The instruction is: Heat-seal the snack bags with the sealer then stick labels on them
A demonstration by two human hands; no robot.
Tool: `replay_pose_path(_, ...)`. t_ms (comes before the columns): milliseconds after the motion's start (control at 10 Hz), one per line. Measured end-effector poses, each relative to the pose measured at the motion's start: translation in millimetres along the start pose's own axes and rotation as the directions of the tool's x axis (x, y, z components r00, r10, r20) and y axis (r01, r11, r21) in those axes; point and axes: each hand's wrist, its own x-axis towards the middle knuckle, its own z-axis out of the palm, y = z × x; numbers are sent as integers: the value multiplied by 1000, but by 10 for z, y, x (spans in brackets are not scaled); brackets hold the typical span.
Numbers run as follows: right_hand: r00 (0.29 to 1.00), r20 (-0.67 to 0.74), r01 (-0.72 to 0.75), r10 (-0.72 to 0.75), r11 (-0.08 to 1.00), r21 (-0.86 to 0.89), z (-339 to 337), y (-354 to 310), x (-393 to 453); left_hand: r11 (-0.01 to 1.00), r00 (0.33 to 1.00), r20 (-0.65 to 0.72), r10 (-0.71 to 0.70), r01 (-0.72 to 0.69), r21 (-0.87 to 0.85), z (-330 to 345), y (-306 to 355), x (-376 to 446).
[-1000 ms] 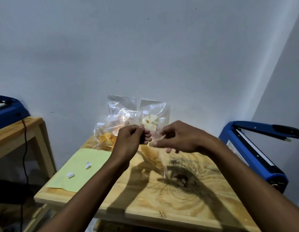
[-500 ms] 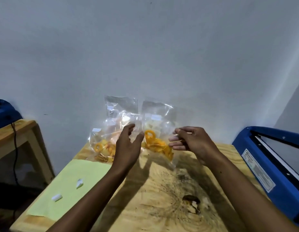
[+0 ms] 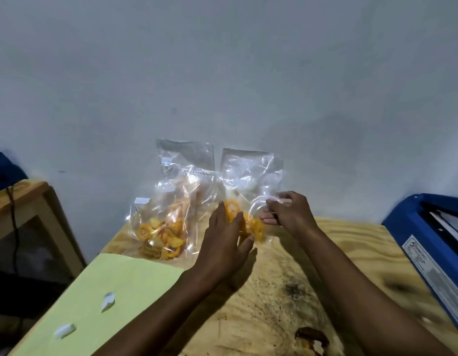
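A clear snack bag (image 3: pixel 251 224) with orange rings stands near the wall between my hands. My left hand (image 3: pixel 226 242) presses its side with straight fingers. My right hand (image 3: pixel 289 214) pinches the bag's upper right edge, where a white label shows at the fingertips. Other clear snack bags (image 3: pixel 171 206) with white labels lean on the wall to the left and behind. The blue heat sealer (image 3: pixel 433 255) lies at the table's right edge with its arm raised. A pale green label sheet (image 3: pixel 115 286) holds two white labels (image 3: pixel 107 301).
The wooden table (image 3: pixel 287 299) has a dark knot near its front. A second wooden stand (image 3: pixel 22 199) with a black cable and a blue object sits to the left. The grey wall rises right behind the bags.
Both hands carried the bag away from me and set it by the wall. My left hand opened flat against it. The view tilted down and left.
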Motion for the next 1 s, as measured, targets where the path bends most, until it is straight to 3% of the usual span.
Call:
replay_pose_path(100, 987, -99, 115, -125, 988, -103, 109, 86, -37, 985, 997, 72, 0, -12, 175, 80, -105, 21)
replay_pose_path(200, 976, -98, 169, -193, 961, -218, 152, 134, -72, 967, 992, 120, -27, -4, 255, 102, -144, -4)
replay_pose_path(400, 974, 2, 206, -227, 882, -425, 223, 129, -79, 917, 999, 50, -16, -5, 399, 64, -133, -90)
replay_pose_path(700, 983, -19, 160, -184, 893, -420, 28, 88, -184, 949, 999, -5, 53, -48, 312, -78, -37, -120)
replay_pose_path(900, 982, 116, 188, -152, 650, -736, -272, 63, -517, 979, 995, 66, 68, -79, 189, -249, 174, -226)
replay_pose_path(1000, 980, 167, 200, -110, 474, -858, -403, 98, -773, 973, 984, 129, 124, -146, 178, -299, 244, -367)
